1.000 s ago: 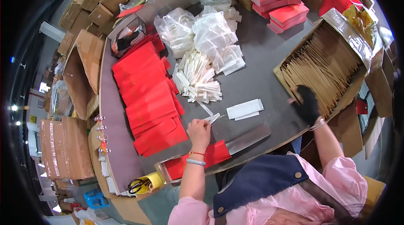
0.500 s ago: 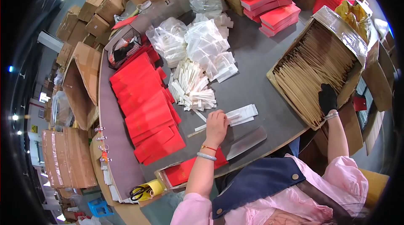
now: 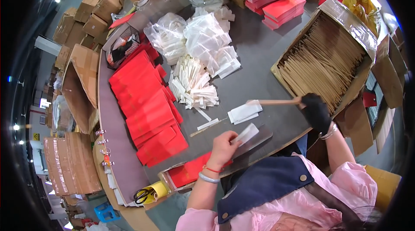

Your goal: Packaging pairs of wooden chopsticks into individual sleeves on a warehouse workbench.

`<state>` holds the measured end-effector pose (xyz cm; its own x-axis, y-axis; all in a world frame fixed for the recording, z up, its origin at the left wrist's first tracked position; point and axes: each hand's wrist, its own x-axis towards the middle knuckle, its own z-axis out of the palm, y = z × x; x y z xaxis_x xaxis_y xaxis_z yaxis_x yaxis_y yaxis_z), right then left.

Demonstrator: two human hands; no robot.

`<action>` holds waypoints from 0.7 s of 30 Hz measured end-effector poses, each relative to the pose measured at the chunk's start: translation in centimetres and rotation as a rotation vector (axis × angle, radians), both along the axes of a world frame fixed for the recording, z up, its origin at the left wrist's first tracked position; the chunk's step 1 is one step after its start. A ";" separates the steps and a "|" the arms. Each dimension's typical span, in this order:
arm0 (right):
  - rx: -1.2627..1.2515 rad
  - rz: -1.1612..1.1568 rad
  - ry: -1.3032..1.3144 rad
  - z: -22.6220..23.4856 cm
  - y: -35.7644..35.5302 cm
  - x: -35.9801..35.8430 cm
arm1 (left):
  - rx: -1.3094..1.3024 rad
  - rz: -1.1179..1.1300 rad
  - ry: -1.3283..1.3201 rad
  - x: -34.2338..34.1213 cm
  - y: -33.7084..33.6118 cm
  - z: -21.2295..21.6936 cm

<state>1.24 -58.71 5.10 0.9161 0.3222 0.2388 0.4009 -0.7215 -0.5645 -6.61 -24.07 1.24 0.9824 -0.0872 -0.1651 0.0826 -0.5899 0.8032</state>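
My left hand (image 3: pixel 221 148) pinches a small white paper sleeve (image 3: pixel 247 133) by one end, above a clear plastic sleeve (image 3: pixel 264 137) at the table's near edge. In a black glove, my right hand (image 3: pixel 316 113) grips a thin brown stick (image 3: pixel 279 102) pointing left; whether it is one stick or a few together, I cannot tell. The stick's far end lies over a small stack of white sleeves (image 3: pixel 244 113). Right of my gloved hand, a cardboard box (image 3: pixel 282 69) holds rows of similar brown sticks (image 3: pixel 322 67).
Red envelopes (image 3: pixel 142 106) overlap along the table's left side. White paper strips (image 3: pixel 194 84) and plastic-wrapped white packets (image 3: pixel 207 41) are heaped mid-table. A red stack (image 3: pixel 283 11) stands at the back. Scissors (image 3: pixel 143 195) rest by a yellow holder at the near left corner.
My right hand has come out of the box and moved left with a brown stick. My left hand has drawn toward me, lifting a white sleeve off the stack.
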 end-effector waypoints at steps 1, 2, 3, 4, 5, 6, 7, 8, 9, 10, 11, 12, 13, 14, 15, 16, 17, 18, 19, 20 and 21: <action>0.068 0.092 0.147 0.0 1.7 -0.4 | 0.208 -0.118 -0.176 -1.2 -0.3 -0.5; -0.002 0.185 0.140 -0.5 3.2 -0.7 | 0.365 -0.151 -0.175 -1.9 -0.6 -0.3; -0.072 0.279 0.132 -1.3 4.2 -0.9 | 0.365 -0.149 -0.168 -2.5 -0.6 -0.2; -0.072 0.282 0.138 -2.2 4.6 -1.2 | 0.364 -0.057 -0.195 -3.1 -0.6 0.1; -0.052 0.336 0.175 -3.1 5.0 -1.4 | 0.363 0.036 -0.223 -3.9 -0.4 0.3; -0.032 0.390 0.211 -3.7 5.3 -1.7 | 0.305 0.090 -0.258 -4.7 0.2 0.5; -0.032 0.398 0.212 -4.1 5.5 -1.9 | 0.306 0.098 -0.255 -5.3 0.7 0.7; -0.182 0.401 0.253 -4.5 5.5 -2.2 | 0.391 0.075 -0.271 -5.9 1.2 1.1; -0.333 0.401 0.291 -4.8 5.7 -2.3 | 0.476 0.050 -0.288 -6.5 1.6 1.2; -0.334 0.408 0.289 -5.2 6.0 -2.4 | 0.461 0.005 -0.211 -7.0 2.1 0.9; -0.345 0.402 0.282 -5.7 6.5 -2.5 | 0.462 0.010 -0.212 -7.2 2.2 0.5; -0.356 0.395 0.274 -6.3 7.1 -2.5 | 0.447 0.006 -0.227 -7.2 2.0 0.1; -0.356 0.395 0.277 -7.2 8.3 -2.9 | 0.430 -0.003 -0.238 -7.1 1.6 -0.1; -0.288 0.466 0.200 -8.1 9.8 -3.2 | 0.425 -0.008 -0.242 -6.6 0.8 -0.1; -0.220 0.535 0.122 -8.4 10.8 -3.4 | 0.438 -0.032 -0.246 -6.0 -0.2 -0.1; -0.113 0.528 0.210 -8.6 11.6 -3.2 | 0.457 -0.048 -0.246 -5.7 -0.5 -0.1; -0.112 0.535 0.208 -9.2 11.2 -3.0 | 0.459 -0.041 -0.247 -5.8 -0.1 -0.2; -0.121 0.435 0.139 -10.0 9.8 -2.5 | 0.474 -0.036 -0.257 -5.8 0.1 -0.3; -0.130 0.332 0.075 -9.8 8.8 -2.3 | 0.485 -0.036 -0.264 -6.0 0.1 -0.3; -0.096 0.310 0.116 -9.7 8.3 -2.1 | 0.483 -0.032 -0.262 -5.9 -0.1 -0.4; -0.097 0.314 0.117 -10.0 9.1 -2.4 | 0.492 -0.036 -0.273 -5.8 -0.2 -0.5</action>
<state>-1.19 -49.66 -4.94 0.7880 0.6087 0.0921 0.5484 -0.6261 -0.5543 -12.39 -24.28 0.79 0.9930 -0.0985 0.0653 -0.1169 -0.8988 0.4225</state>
